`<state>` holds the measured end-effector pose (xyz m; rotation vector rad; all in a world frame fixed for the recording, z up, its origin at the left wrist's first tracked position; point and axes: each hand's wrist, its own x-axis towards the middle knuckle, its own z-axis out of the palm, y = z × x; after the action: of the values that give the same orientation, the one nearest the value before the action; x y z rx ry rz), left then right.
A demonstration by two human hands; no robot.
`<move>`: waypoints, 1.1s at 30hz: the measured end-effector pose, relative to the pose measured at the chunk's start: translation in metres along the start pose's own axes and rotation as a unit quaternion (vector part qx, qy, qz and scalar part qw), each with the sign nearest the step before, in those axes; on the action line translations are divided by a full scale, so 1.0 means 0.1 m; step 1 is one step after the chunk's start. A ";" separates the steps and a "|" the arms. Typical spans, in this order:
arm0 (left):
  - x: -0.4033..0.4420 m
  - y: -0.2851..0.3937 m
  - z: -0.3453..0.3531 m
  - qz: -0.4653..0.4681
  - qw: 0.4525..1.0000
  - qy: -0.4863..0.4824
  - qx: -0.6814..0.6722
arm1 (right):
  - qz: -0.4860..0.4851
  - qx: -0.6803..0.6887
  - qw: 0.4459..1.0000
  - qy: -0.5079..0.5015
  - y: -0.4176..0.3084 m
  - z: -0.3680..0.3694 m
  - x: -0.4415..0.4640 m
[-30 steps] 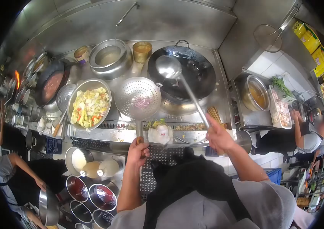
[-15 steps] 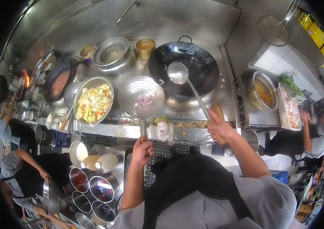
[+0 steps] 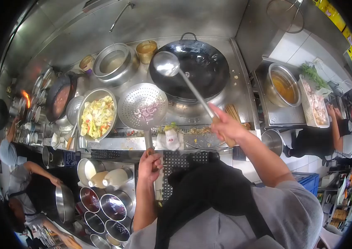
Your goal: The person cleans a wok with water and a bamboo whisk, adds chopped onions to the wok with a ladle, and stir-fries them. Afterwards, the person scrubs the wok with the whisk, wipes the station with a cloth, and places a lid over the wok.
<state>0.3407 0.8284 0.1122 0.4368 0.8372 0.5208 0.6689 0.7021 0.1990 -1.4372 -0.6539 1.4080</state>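
Note:
My left hand (image 3: 149, 167) is wrapped round the wooden handle of a perforated strainer ladle (image 3: 132, 115). Sliced red onion (image 3: 147, 111) lies in its bowl. My right hand (image 3: 228, 125) grips the long handle of a steel ladle (image 3: 166, 64), whose bowl hovers at the left rim of a black wok (image 3: 203, 68). Only a few small scraps show in the wok. Just left of the strainer stands a metal bowl (image 3: 116, 124) heaped with chopped vegetables (image 3: 98, 117). A bamboo brush (image 3: 232, 111) lies beyond my right hand.
Behind the strainer stand a steel pot (image 3: 132, 74) and a gold-coloured tin (image 3: 147, 58). A folded white cloth (image 3: 170, 139) sits on the stove's front edge. Sauce pots (image 3: 113, 207) are low left. Co-workers stand on both sides, one holding a steel pan (image 3: 64, 203).
My right hand has swung the ladle from over the wok towards its left rim. The view has shifted slightly; my left hand still holds the strainer with the onion.

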 end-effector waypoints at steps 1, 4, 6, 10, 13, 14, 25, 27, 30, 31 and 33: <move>-0.01 0.00 -0.01 0.003 1.000 -0.001 0.002 | -0.005 -0.006 1.000 0.025 0.04 -0.07 0.14; -0.08 -0.02 0.01 0.009 1.000 0.007 0.011 | 0.006 -0.022 0.996 0.084 -0.02 -0.19 0.37; -0.10 -0.07 0.00 0.008 1.000 0.009 0.011 | 0.016 -0.034 0.993 0.108 -0.02 -0.28 0.53; -0.10 -0.14 -0.01 0.002 1.000 0.018 0.008 | 0.006 -0.049 0.993 0.106 0.14 -0.34 0.83; -0.03 -0.17 -0.01 -0.009 1.000 0.015 -0.001 | 0.007 -0.071 0.994 0.084 0.09 -0.12 0.74; -0.02 -0.17 -0.02 -0.013 1.000 0.012 -0.005 | 0.010 -0.082 0.994 0.075 0.07 -0.03 0.62; 0.02 -0.12 0.11 -0.007 1.000 -0.002 -0.008 | -0.019 -0.076 0.995 0.068 0.09 -0.29 -0.15; 0.03 -0.14 0.15 -0.001 1.000 -0.008 -0.004 | -0.023 -0.118 0.985 0.126 0.09 -0.42 0.11; 0.03 -0.18 0.16 0.001 1.000 -0.003 0.001 | 0.003 -0.172 0.971 0.169 0.16 -0.47 0.30; 0.06 -0.20 0.13 0.002 1.000 -0.005 0.000 | 0.012 -0.164 0.973 0.160 0.27 -0.48 0.31; 0.09 -0.20 0.14 0.003 1.000 -0.007 0.001 | 0.029 -0.133 0.984 0.115 0.33 -0.40 0.22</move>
<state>0.3614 0.8153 0.1040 0.4452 0.8231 0.5226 0.7030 0.6982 0.1541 -1.8111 -0.6744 1.2067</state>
